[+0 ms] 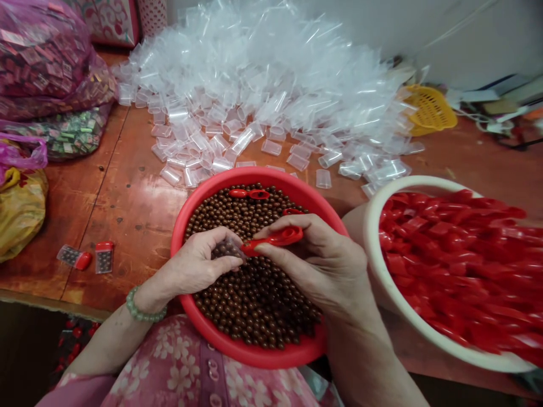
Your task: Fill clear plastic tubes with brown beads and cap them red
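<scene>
My left hand (pixel 206 260) is closed around a small clear plastic container (pixel 228 250) with brown balls inside. Between the thumb and fingers of my right hand (pixel 328 268) is a red plastic cap (pixel 282 236) with a looped end; its left end meets the container's mouth, though I cannot tell how far it sits in. Both hands are above a red basin (pixel 180 243) holding many round brown balls (pixel 254 316). On the balls lies another red cap (pixel 249 194), and a further one shows partly behind my right hand.
Clear empty containers (pixel 263 73) are heaped at the back. A white bucket (pixel 373 237) of red caps (pixel 458 271) stands at right. Two filled, capped containers (pixel 104 258) lie at left, below bags of small packets (pixel 42 62). A yellow basket (pixel 430 110) is back right.
</scene>
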Tool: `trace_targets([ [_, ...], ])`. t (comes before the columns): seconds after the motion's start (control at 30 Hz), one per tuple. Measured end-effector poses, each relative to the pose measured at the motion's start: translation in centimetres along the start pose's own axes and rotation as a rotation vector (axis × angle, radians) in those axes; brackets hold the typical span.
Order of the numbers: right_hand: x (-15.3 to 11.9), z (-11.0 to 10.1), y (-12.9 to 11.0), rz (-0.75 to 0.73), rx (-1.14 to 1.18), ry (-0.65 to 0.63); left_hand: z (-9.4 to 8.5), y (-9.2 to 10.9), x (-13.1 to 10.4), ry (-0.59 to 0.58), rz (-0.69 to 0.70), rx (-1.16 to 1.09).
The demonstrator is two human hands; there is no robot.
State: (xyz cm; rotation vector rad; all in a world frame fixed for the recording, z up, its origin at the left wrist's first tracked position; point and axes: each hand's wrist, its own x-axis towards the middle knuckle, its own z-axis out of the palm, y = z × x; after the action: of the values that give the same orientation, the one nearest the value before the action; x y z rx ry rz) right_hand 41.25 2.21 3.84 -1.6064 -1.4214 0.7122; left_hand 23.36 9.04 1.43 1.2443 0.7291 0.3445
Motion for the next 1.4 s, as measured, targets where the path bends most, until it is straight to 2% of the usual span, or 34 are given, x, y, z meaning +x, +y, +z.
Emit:
trace_targets([
  [0.1,0.2,-0.8,0.0,-0.005,-0.022,-0.014,0.0,0.2,0.0,-0.002,0.007,-0.041],
  [0.2,0.3,-1.1,0.2,0.036,0.074,0.058,0.0,0.4,0.0,-0.014,-0.001,-0.096],
  [0.37,-0.1,0.1,0.5,0.147,0.310,0.235,0.0,0.4,0.0,-0.018,-0.002,-0.194],
  [0.47,-0.2,1.1,0.3,0.169,0.390,0.239,-0.1,0.1,0.0,-0.025,-0.005,-0.248],
  [0.67,-0.3,1.9,-0.1,0.098,0.364,0.121,0.1,-0.3,-0.3,0.025,0.014,-0.281],
  [0.9,-0.2,0.4,0.4,-0.015,0.077,-0.104,0.2,-0.3,-0.2,0.042,0.036,-0.172],
  [1.03,0.9,-0.8,-0.8,-0.104,-0.159,-0.278,0.1,-0.3,-0.1,0.035,0.069,-0.126],
  [1.17,1.7,-0.8,-1.2,-0.163,-0.264,-0.497,0.1,-0.3,0.0,0.039,0.095,-0.111],
  [1.23,1.8,-0.6,-0.9,-0.171,-0.279,-0.521,0.0,-0.3,0.0,0.059,0.109,-0.080],
  [1.4,1.5,-0.3,-0.3,-0.129,-0.242,-0.440,-0.1,0.0,-0.2,0.046,0.092,-0.076],
])
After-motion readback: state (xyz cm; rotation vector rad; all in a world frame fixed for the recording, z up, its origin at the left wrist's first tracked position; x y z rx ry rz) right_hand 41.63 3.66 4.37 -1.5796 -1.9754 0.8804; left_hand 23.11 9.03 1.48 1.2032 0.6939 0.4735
